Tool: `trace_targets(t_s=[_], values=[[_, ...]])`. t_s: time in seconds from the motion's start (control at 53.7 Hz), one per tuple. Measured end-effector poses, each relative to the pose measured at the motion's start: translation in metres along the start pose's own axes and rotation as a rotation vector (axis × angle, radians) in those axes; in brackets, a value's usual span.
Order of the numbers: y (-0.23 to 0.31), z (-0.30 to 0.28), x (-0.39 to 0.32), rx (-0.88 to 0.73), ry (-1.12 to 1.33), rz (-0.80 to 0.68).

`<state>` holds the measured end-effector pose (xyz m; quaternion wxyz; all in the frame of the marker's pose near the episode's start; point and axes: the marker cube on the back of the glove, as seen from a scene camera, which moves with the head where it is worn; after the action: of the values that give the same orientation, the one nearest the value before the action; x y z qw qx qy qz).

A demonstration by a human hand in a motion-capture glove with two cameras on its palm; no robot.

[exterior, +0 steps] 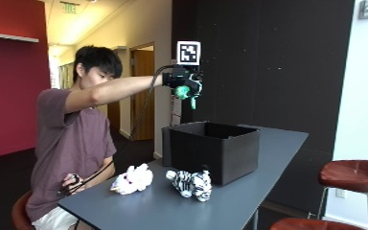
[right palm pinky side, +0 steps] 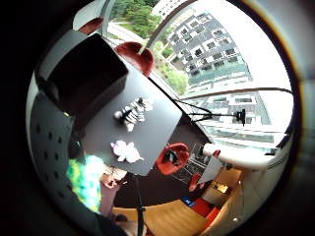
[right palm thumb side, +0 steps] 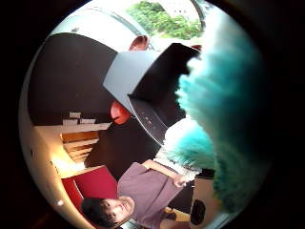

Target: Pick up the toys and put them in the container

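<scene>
teal fluff up high: the gloved right hand (exterior: 183, 79) is raised on an outstretched arm above the black container (exterior: 212, 149), its fingers (exterior: 185, 89) clenched around a teal and green plush toy (exterior: 187, 93) that dangles just below the palm. from the thumb side that teal fur (right palm thumb side: 224, 105) crowds right up against the palm, with the open container (right palm thumb side: 157, 76) beyond it. the box stands upright on the dark grey counter (exterior: 247, 196), open at the top, its inside dark.

down on the counter, two toys wait in front of the container: a white and pink plush (exterior: 132, 179) nearer the person, and a black-and-white striped zebra plush (exterior: 190, 182) just beside the box's front wall. the two are close together but apart. the little finger side shows the same pair from above, zebra (right palm pinky side: 134, 113) nearer the container (right palm pinky side: 86, 73), pink-white toy (right palm pinky side: 126, 151) nearer the counter's edge. the person sits at the counter, bare hand low in the lap.
</scene>
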<state>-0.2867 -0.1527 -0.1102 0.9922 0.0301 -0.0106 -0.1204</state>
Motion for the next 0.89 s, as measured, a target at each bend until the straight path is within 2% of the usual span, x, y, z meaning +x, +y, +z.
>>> trace_targets(t_s=[0.037,0.149,0.242,0.447,0.54,0.614,0.707,0.8,0.893], values=[[-0.009,0.006,-0.015,0.005,0.010,-0.058],[-0.042,0.029,-0.059,0.010,0.043,-0.061],[-0.056,0.049,-0.077,0.004,0.122,-0.165],[-0.079,0.089,-0.117,-0.157,0.152,-0.114],[-0.081,0.093,-0.115,-0.159,0.145,-0.107],[-0.086,0.090,-0.120,-0.164,0.040,0.071],[-0.074,0.088,-0.111,-0.167,0.104,-0.105],[-0.069,0.080,-0.101,-0.160,0.081,-0.030],[-0.053,0.070,-0.085,-0.147,0.059,-0.112]])
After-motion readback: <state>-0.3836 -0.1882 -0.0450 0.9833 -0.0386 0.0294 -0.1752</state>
